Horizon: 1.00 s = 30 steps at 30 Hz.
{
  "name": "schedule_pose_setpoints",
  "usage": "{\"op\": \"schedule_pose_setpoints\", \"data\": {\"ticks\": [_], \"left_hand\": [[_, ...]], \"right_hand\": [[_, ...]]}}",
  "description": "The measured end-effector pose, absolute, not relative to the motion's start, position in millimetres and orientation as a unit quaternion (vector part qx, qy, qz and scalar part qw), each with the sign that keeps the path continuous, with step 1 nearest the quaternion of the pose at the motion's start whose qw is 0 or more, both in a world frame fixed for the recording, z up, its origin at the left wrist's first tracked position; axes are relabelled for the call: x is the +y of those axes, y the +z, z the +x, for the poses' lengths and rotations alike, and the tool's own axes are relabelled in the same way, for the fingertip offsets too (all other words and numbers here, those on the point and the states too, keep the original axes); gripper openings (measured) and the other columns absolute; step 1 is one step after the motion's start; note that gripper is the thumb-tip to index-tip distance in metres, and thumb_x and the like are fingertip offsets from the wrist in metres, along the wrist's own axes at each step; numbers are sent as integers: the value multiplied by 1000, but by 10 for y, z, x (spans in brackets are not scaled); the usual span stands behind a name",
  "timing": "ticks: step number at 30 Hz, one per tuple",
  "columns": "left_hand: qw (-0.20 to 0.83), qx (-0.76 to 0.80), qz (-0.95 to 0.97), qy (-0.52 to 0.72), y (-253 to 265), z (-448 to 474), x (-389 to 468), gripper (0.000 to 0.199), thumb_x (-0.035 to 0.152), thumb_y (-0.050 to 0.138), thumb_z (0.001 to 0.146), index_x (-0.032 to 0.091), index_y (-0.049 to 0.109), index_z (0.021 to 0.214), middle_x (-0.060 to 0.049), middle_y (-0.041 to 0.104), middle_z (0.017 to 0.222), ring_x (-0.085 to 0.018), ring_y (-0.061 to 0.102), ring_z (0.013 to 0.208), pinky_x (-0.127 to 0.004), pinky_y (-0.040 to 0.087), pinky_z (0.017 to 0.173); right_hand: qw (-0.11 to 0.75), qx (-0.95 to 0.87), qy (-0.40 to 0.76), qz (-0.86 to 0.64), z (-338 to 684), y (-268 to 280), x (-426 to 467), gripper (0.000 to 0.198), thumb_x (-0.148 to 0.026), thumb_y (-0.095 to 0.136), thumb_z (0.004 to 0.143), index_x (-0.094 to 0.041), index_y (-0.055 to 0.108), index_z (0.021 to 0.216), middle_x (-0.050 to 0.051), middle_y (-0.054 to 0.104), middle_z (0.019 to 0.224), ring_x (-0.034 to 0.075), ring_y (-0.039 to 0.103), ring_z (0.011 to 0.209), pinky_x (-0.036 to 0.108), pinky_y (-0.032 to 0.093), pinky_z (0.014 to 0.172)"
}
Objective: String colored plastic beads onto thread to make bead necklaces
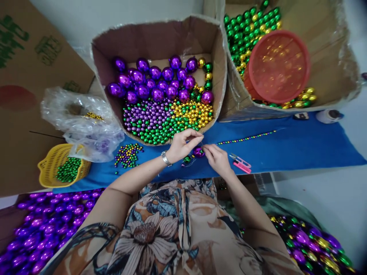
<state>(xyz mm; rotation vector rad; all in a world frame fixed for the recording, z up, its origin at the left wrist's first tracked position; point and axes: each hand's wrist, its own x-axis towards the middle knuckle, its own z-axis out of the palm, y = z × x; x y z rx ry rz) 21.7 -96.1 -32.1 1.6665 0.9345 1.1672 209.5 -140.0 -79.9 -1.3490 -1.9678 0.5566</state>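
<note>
My left hand (185,146), with a metal watch at the wrist, is closed in a pinch on a thin thread. Beside it my right hand (217,158) pinches the same thread, a little lower and to the right. Between and below the hands lie a big shiny purple bead (198,152) and a green bead (187,159), with loops of clear thread about them. A string of small beads (246,137) in purple, green and gold stretches to the right over the blue cloth (275,152). My fingertips hide just how the thread runs.
An open cardboard box (220,76) of beads stands ahead; another holds bead strings and a red basket (281,67). Loose small beads (128,155), a yellow basket (46,172) and plastic bags (86,114) are left. Pink-handled thread snips (241,164) lie right.
</note>
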Motion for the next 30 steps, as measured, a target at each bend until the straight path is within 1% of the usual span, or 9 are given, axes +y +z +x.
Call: {"op": "schedule_pose_setpoints", "data": {"ticks": [2, 5, 7, 9, 12, 15, 19, 24, 30], "left_hand": [[462, 361, 666, 461, -411, 206, -963, 21, 31, 59, 92, 15, 64, 105, -7, 71, 101, -13, 69, 91, -28, 57, 81], [441, 300, 754, 383, -659, 235, -970, 41, 33, 64, 87, 16, 55, 123, -14, 62, 124, -21, 61, 115, -38, 54, 95], [398, 261, 826, 301, -821, 297, -967, 45, 37, 71, 79, 15, 58, 116, -16, 61, 124, -28, 58, 118, -45, 51, 99], [374, 239, 864, 236, -911, 363, -955, 38, 40, 72, 77, 13, 61, 102, -15, 64, 112, -30, 61, 109, -47, 51, 95], [379, 251, 861, 229, -878, 372, -937, 42, 43, 71, 79, 14, 60, 106, -12, 65, 107, -27, 63, 101, -41, 54, 88], [389, 327, 820, 264, -757, 216, -959, 57, 49, 74, 76, 17, 55, 120, -10, 65, 113, -24, 65, 101, -40, 54, 89], [381, 420, 767, 301, -726, -128, -1086, 61, 53, 74, 75, 19, 55, 122, -11, 65, 116, -23, 65, 102, -41, 54, 90], [275, 444, 794, 312, -912, -496, -1321, 61, 48, 73, 79, 18, 50, 127, -13, 61, 122, -26, 61, 114, -44, 52, 97], [201, 422, 842, 271, -1217, -712, -1601, 56, 37, 68, 85, 17, 47, 133, -18, 57, 133, -29, 53, 127, -51, 47, 104]], "right_hand": [[351, -734, 250, -525, 2138, -759, -1398, 25, -35, 44, 99, -22, 65, 100, 6, 72, 93, 16, 68, 80, 29, 55, 76], [393, -666, 352, -527, 2127, -631, -1415, 24, -39, 45, 98, -22, 62, 102, 1, 71, 83, 11, 64, 62, 24, 54, 62], [419, -633, 413, -504, 2065, -502, -1431, 25, -41, 47, 97, -21, 62, 103, 0, 70, 80, 10, 65, 61, 23, 54, 60], [440, -621, 439, -478, 2001, -344, -1446, 24, -42, 50, 96, -21, 62, 101, 0, 70, 79, 11, 66, 65, 23, 55, 62], [492, -608, 415, -465, 2009, -78, -1456, 20, -38, 53, 95, -22, 64, 98, -2, 67, 74, 10, 66, 65, 24, 56, 62], [616, -545, 342, -455, 2195, 162, -1429, 15, -34, 56, 94, -21, 64, 95, -4, 62, 66, 8, 61, 56, 22, 53, 55], [749, -454, 277, -395, 2548, 313, -1335, 17, -33, 66, 88, -18, 64, 96, -6, 57, 60, 5, 54, 46, 18, 47, 43], [788, -405, 229, -404, 2832, 252, -1231, 24, -40, 73, 81, -20, 64, 91, -8, 56, 57, 5, 49, 42, 18, 44, 39], [779, -408, 229, -417, 2851, 131, -1190, 20, -37, 70, 84, -20, 64, 91, -6, 57, 58, 6, 50, 43, 20, 43, 39]]}}
